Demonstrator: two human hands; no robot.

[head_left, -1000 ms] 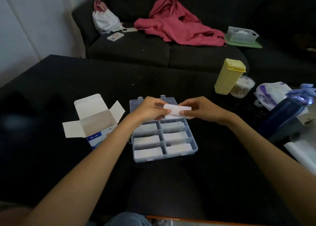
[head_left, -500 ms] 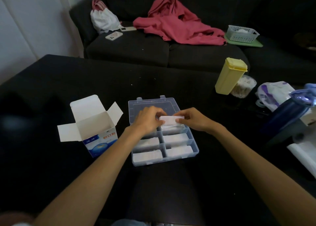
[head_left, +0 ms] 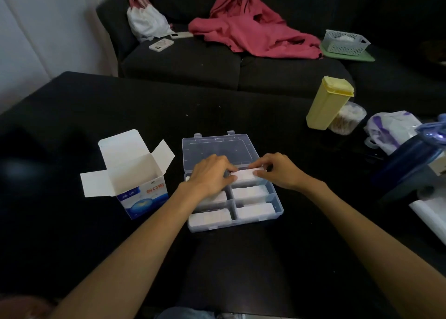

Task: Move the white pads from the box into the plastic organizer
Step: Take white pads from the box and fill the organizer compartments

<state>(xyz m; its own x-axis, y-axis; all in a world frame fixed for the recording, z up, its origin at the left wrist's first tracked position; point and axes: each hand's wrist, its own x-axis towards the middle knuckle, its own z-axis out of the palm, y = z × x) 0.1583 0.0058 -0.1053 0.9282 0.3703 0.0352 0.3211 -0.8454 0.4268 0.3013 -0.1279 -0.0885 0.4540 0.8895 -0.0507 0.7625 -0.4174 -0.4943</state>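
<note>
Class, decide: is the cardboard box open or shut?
Open: the cardboard box stands upright with its top flaps spread, showing its white inside walls.

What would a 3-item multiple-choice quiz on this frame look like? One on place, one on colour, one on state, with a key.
1. Where does the cardboard box stand relative to the plastic organizer?
A. To its left, on the table
B. Behind it, on the sofa
C. Inside it

2. What colour is the tall lidded container at the far right of the table?
A. Red
B. Yellow
C. Green

3. What state is the organizer's lid in?
A. Closed and latched
B. Removed and lying on the sofa
C. Open, laid back away from the person

Key:
1 A, the box with its flaps open sits left of the organizer on the black table.
2 B, body and lid are both pale yellow.
3 C, the clear lid lies flat behind the compartments while the left hand and right hand hold a white pad over the far right compartment.
</note>
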